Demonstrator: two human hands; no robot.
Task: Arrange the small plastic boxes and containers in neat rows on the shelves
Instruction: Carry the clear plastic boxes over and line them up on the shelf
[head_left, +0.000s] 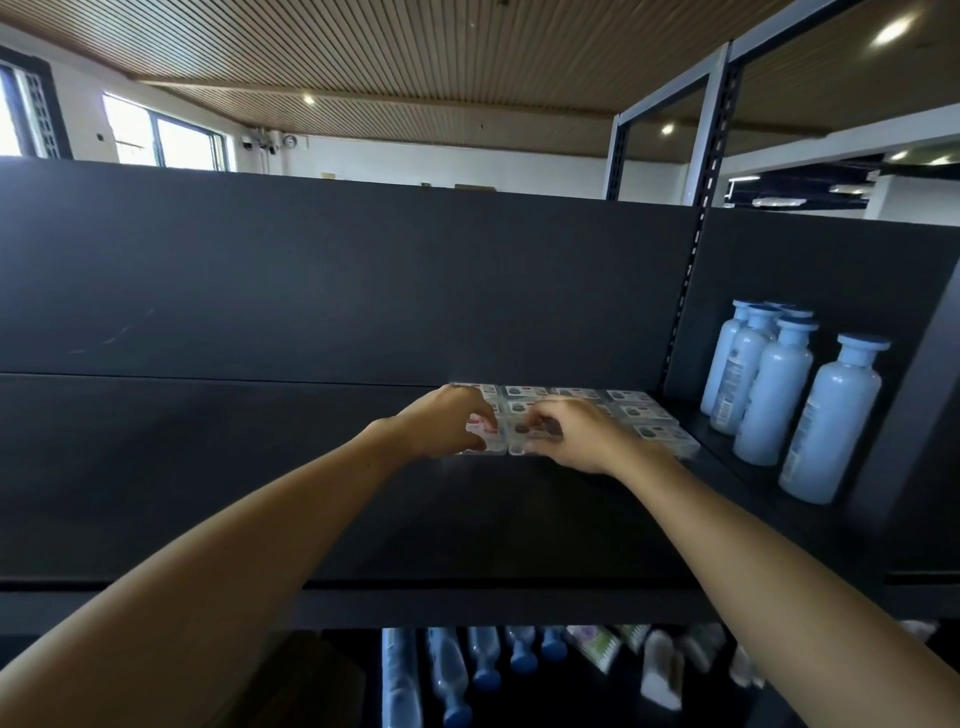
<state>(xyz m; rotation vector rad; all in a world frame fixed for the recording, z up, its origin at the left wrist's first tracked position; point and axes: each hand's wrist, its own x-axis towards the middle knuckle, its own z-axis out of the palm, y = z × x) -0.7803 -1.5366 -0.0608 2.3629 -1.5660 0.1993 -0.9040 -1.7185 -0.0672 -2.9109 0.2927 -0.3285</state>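
Mid-arranging on the black metal shelf (260, 467): left hand (441, 423) pinching a small clear plastic box (480, 434) at the block's front-left corner, right hand (576, 436) curled on its neighbour (535, 434); next, likely nudging both flush.

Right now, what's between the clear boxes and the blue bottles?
Only bare dark shelf and an upright post separate the clear boxes from the blue bottles, in the head view.
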